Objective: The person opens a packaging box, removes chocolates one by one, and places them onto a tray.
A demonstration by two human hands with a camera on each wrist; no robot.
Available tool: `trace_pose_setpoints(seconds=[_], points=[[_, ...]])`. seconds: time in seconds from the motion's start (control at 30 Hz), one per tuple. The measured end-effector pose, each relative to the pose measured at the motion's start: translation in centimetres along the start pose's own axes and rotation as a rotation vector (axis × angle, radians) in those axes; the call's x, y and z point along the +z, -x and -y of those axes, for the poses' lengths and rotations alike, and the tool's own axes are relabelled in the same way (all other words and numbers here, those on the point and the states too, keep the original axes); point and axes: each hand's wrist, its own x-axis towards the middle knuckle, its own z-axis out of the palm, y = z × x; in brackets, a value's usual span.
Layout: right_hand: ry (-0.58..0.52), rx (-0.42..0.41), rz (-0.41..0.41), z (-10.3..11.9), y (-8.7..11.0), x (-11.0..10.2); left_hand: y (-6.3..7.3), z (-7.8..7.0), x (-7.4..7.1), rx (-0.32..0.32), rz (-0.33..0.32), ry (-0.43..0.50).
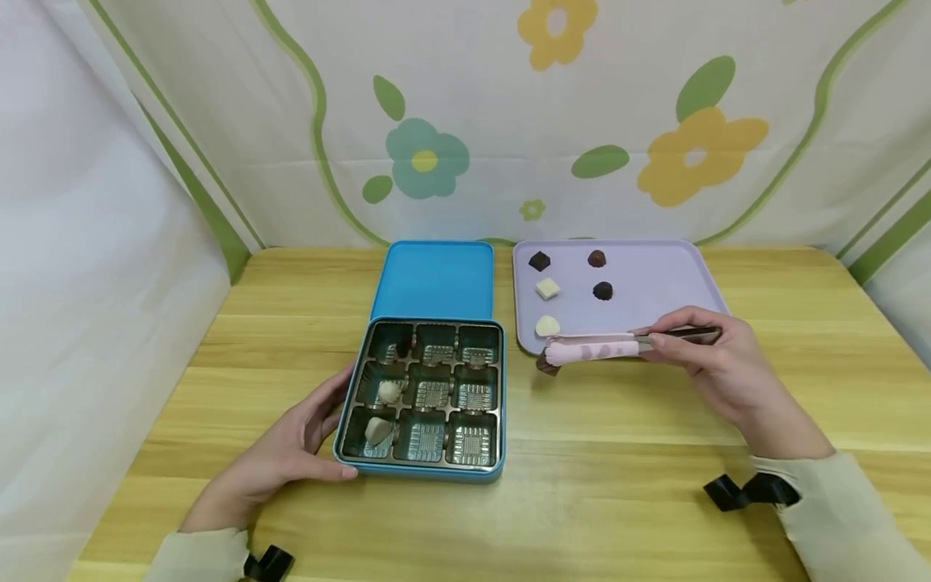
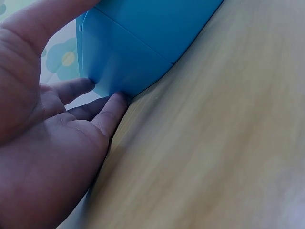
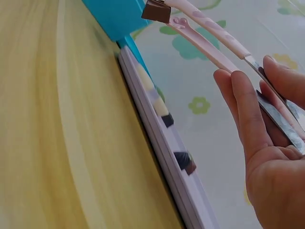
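My right hand [image 1: 716, 364] pinches a pair of tongs [image 1: 592, 349] with pink tips and metal handles. Between those tips is a brown chocolate [image 1: 548, 363], just off the purple tray's near left corner; the right wrist view shows the same chocolate [image 3: 157, 11] as square. At left, my left hand [image 1: 291, 444] touches the blue tin [image 1: 465, 471] with extended fingers on its left side and the thumb by its front corner. The tin's divided insert has a dark chocolate [image 1: 402, 346], a ridged white chocolate [image 1: 389, 392] and a smooth pale chocolate [image 1: 377, 431] in its left column.
The purple tray [image 1: 662, 295] bears a dark square chocolate [image 1: 539, 260], a white square chocolate [image 1: 548, 288], a white rounded chocolate [image 1: 547, 326], a brown chocolate [image 1: 596, 258] and a dark round chocolate [image 1: 603, 290]. Behind the tin lies its open blue lid [image 1: 436, 279]. A flowered curtain [image 1: 494, 97] backs the table.
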Motion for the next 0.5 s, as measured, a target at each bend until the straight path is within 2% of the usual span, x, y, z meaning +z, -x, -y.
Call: trace_pose_setpoints(seconds=[0.13,0.4,0.5], points=[[-0.043,-0.015,-0.041,0.4,0.6,-1.6,0.1,0.1,0.1,-0.001,-0.003,0.005],[-0.199,-0.076,-0.135,0.9,1.4,-5.4,0.1,-0.2,0.1,-0.003,0.005,0.004],[-0.238,-0.07,-0.169,1.1,1.6,-6.5,0.1,-0.2,0.1,-0.002,0.01,0.004]])
